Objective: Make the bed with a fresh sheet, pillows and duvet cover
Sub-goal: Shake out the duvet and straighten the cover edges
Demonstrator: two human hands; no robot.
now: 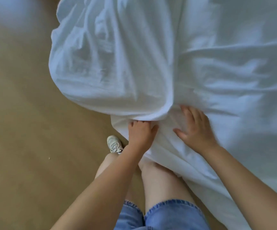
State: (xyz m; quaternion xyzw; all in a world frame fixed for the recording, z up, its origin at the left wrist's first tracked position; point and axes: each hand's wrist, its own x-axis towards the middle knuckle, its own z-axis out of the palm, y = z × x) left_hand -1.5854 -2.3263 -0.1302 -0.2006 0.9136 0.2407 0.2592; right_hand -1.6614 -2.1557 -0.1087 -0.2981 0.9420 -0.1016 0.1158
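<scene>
I counted one white sheet (167, 55), two hands, the left hand (140, 132) and the right hand (195, 130), one white sneaker (114, 144) and one pair of denim shorts (172, 216).

The rumpled white fabric sheet (217, 72) spreads over the upper and right parts of the view, and a loose bulge of it hangs down on the left towards the smooth tan floor (18, 113). At the near edge below that bulge, the left hand (140, 131) grips a gathered fold. The right hand (194, 130) lies flat on the sheet just to the right, apart from the left. A white lace-up sneaker (114, 144) stands on the floor beside the sheet's edge, below and left of the left hand. Blue denim shorts with frayed hems (167, 216) sit nearest, between the forearms.
</scene>
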